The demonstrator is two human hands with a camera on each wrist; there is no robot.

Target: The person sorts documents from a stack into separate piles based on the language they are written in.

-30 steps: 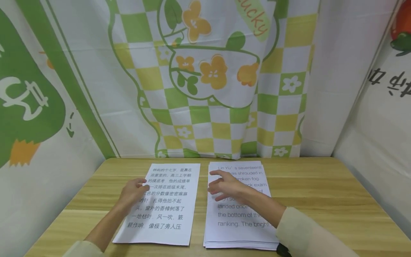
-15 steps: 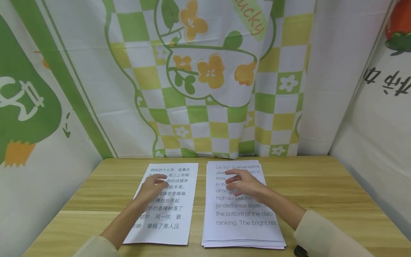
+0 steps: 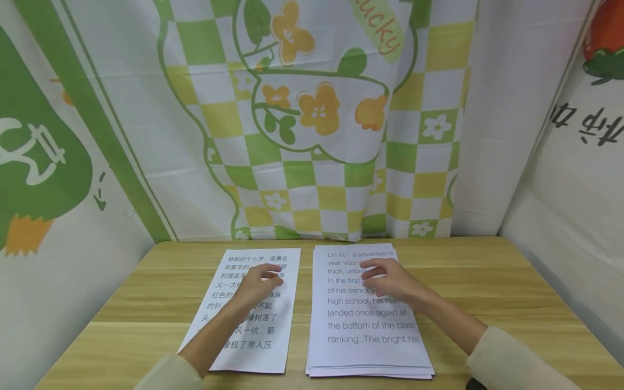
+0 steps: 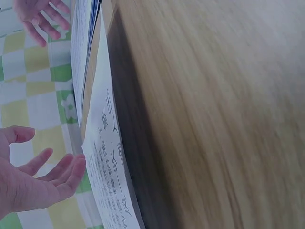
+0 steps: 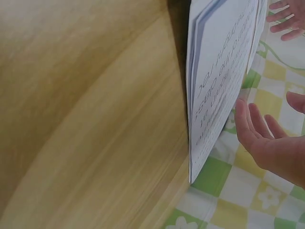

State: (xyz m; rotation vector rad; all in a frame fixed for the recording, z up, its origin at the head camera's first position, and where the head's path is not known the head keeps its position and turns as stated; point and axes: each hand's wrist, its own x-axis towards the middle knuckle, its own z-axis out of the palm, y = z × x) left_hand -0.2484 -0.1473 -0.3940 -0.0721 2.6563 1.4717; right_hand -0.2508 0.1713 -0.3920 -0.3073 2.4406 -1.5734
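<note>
Holds left hand [image 3: 258,284] and right hand [image 3: 392,283], fingers apart, above white Chinese-printed paper [image 3: 263,320] and white English-printed paper stack [image 3: 361,317], likely language-separated.

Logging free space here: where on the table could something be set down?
The wooden tabletop is bare left of the Chinese-text sheet and right of the English-text stack, beyond the right sleeve; only a narrow strip divides the papers. Left hand and right hand crowd the space above them.

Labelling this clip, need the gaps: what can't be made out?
Head: some text on the Chinese page, behind the left hand.
Head: some text on the English stack, behind the right hand.
Head: dark object, cut off by bottom edge.
Left wrist: Chinese page's print, steeply angled, blurred.
</note>
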